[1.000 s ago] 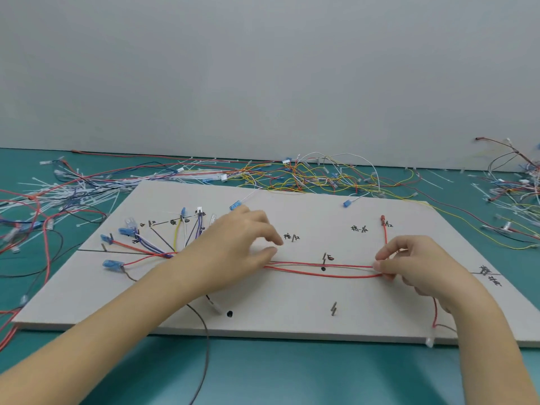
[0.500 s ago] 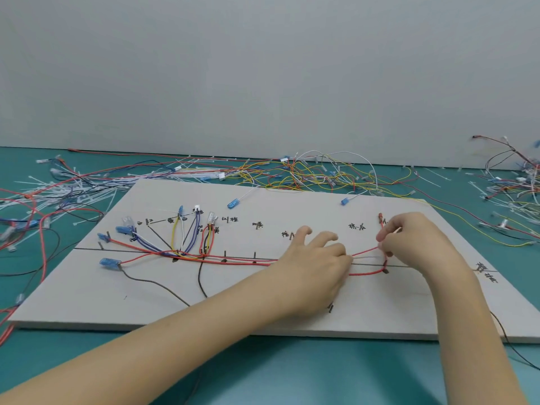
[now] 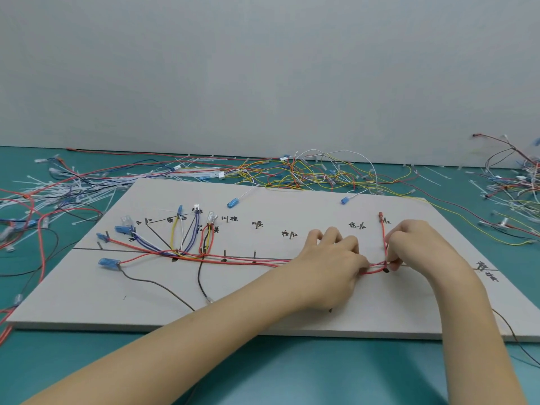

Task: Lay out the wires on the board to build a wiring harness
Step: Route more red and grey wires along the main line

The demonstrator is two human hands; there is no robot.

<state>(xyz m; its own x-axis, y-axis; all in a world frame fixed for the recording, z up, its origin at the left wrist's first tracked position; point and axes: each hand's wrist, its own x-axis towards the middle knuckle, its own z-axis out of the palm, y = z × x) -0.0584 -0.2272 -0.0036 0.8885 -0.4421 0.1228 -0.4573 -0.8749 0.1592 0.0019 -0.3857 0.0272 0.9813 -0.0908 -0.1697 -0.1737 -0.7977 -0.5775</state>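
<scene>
A pale wiring board with black route lines and handwritten marks lies on the teal table. Red wires run along its long horizontal line from blue terminals at the left. My left hand pinches the red wires just left of a black peg. My right hand grips the same red wires at the peg, where one red strand turns up to a red terminal. Yellow, white, blue and black wires fan out at the left.
Loose wires and white cable ties are heaped behind and left of the board. Another wire tangle lies at the right. Two blue terminals rest on the board's far part. A black wire hangs off the near right edge.
My left hand slid right along the red wires from the board's middle to the peg near my right hand. My right hand lifted toward the red terminal, then came back down to the bend.
</scene>
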